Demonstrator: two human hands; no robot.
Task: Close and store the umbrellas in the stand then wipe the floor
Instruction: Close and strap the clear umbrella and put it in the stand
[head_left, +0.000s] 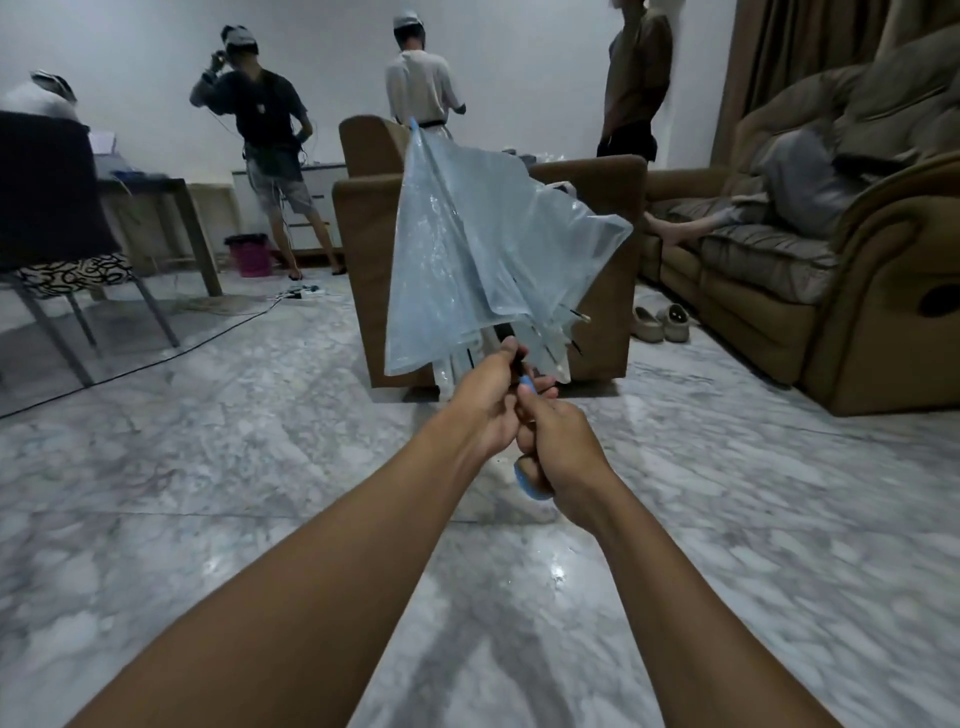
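- I see both arms stretched forward over the marble floor (208, 467), which looks shiny and wet in patches near me.
- My right hand (558, 447) is wrapped tight round the light blue handle (530, 480) of the umbrella (483, 249); the handle's curved end pokes out below the fist.
- My left hand (491, 400) sits just ahead of the right, touching it, its fingers (511, 351) closed on the dark shaft right under the canopy.
- The umbrella is translucent pale blue, held up off the floor and pointing away from me, tip tilted upward toward the brown armchair (613, 208).
- Its canopy is mostly folded in, though the right side flares out loosely and a few rib tips stick out.
- A brown sofa (857, 312) stands at the right with slippers (660, 322) on the floor just beside it.
- Several people stand at the far wall, backs mostly turned; a pink bin (252, 257) sits near them.
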